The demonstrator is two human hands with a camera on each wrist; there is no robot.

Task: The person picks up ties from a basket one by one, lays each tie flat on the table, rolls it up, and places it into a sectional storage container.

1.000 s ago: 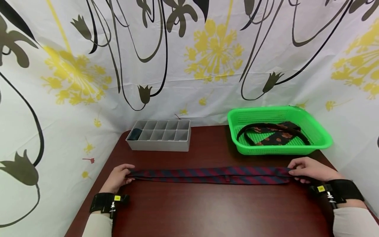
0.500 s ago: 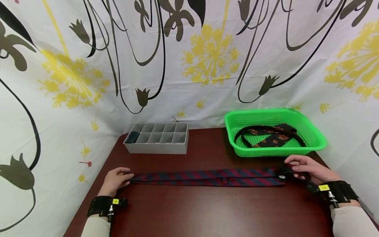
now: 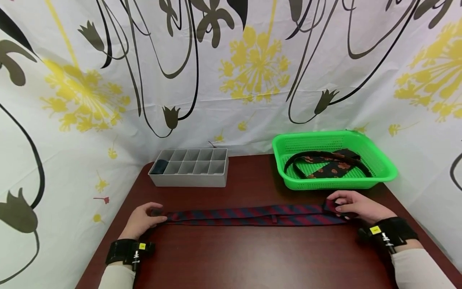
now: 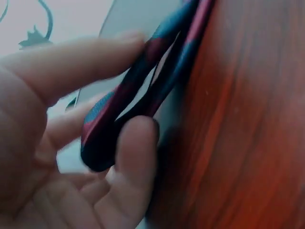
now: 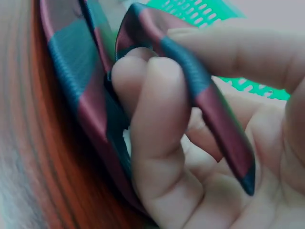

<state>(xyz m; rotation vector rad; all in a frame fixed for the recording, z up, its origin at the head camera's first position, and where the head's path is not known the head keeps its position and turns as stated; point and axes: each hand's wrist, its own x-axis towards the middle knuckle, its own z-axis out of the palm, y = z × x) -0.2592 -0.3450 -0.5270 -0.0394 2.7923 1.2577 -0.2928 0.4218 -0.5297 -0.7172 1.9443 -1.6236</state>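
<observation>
A necktie (image 3: 234,214) with burgundy and navy stripes lies doubled lengthwise across the table, one layer beside the other. At its left end my left hand (image 3: 140,220) holds the looped fold, which passes between thumb and fingers in the left wrist view (image 4: 97,138). My right hand (image 3: 361,206) pinches the tie's right end. The right wrist view shows a striped flap (image 5: 224,126) of it lifted and bent over between thumb and fingers. The other layer (image 5: 76,71) lies on the table beside that hand.
A green basket (image 3: 335,184) at the back right contains a dark flower-patterned tie (image 3: 333,168). A grey divided box (image 3: 189,181) stands at the back left, a dark rolled item (image 3: 159,166) in one compartment. Patterned cloth (image 3: 202,92) hangs behind the brown table (image 3: 245,257).
My right hand has moved left, bringing the tie's right end inward and bending it over. My left hand stays at the looped end, its fingers shifting slightly.
</observation>
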